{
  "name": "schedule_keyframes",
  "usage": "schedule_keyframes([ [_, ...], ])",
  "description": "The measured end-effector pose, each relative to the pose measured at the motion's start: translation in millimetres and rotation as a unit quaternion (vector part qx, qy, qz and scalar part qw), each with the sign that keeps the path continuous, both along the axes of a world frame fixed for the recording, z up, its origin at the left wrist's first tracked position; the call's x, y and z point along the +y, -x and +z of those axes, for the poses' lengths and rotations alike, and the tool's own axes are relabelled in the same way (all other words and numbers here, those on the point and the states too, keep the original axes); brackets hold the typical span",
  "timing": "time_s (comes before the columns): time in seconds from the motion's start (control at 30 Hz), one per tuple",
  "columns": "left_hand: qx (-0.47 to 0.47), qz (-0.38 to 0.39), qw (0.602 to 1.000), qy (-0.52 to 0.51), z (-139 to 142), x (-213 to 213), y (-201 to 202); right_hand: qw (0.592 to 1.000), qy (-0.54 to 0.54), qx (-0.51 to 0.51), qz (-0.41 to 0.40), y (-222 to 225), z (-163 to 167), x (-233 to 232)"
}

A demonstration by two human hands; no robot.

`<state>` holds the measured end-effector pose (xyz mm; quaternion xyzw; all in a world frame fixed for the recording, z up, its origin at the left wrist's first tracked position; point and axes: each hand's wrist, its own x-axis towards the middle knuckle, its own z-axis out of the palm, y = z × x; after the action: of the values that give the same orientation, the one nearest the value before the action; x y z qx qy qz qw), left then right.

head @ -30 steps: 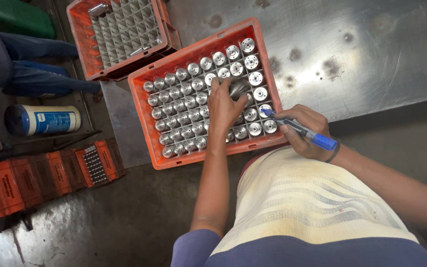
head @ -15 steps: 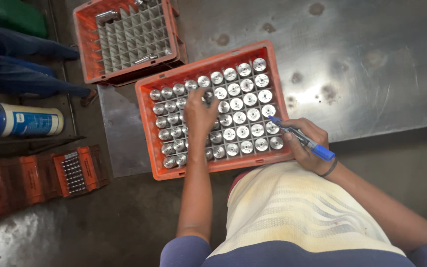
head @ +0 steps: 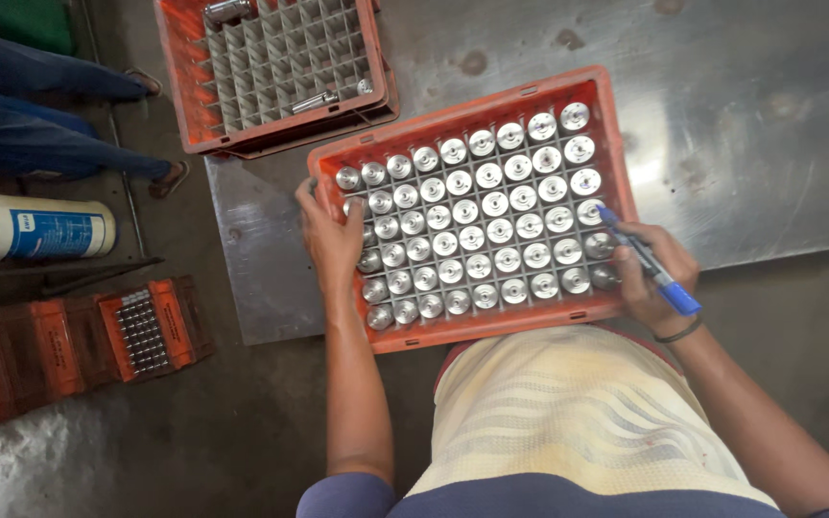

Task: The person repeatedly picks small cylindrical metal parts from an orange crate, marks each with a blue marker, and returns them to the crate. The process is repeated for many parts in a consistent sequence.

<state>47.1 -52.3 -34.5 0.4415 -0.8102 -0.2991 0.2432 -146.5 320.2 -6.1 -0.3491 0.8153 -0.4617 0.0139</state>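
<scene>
An orange plastic crate point(head: 616, 144) sits on the grey metal bench point(head: 760, 125), its grid of cells packed with shiny round metal cylinders point(head: 491, 230) standing on end, each showing a flat silver top with a small centre hole. The rows run roughly eight across and six deep, so close to fifty pieces; the corner cells under the hands are partly hidden, so an exact count cannot be given.

The left hand point(head: 330, 230) lies at the crate's 9 o'clock edge, fingers curled over the rim and the nearest cylinders. The right hand point(head: 650, 273) sits at the 4 o'clock corner, closed around a blue marker pen point(head: 650, 264) whose tip points toward 11 o'clock onto a cylinder in the outer column.

At 11 o'clock from the full crate stands a second orange crate point(head: 184, 77), its cells mostly bare with two or three metal pieces lying in it. A blue and white canister point(head: 45, 228) lies at 9 o'clock, and low orange trays point(head: 69, 336) sit at 8 o'clock on the floor.

Half a second ago the left hand was further in, over the crate's middle-left cells; now it has drawn back to the edge. The right hand and pen have barely shifted.
</scene>
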Motion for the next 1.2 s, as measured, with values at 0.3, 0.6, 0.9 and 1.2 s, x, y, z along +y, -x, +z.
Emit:
schedule_keyframes([
  [0.3, -0.03, 0.006, 0.999, -0.041, 1, 3, 5, 0.998, -0.006, 0.06, 0.006, -4, -5, 0],
  [0.6, -0.038, 0.021, 0.999, -0.011, 5, 7, 7, 0.998, -0.013, 0.0, 0.067, 2, 4, -2],
  [0.9, -0.015, 0.072, 0.997, -0.014, 16, 6, 15, 0.994, 0.021, -0.052, 0.09, 10, 3, -2],
  [1.2, 0.013, 0.041, 0.993, 0.108, 24, 15, 11, 0.992, 0.021, -0.071, 0.104, 15, -5, -1],
])
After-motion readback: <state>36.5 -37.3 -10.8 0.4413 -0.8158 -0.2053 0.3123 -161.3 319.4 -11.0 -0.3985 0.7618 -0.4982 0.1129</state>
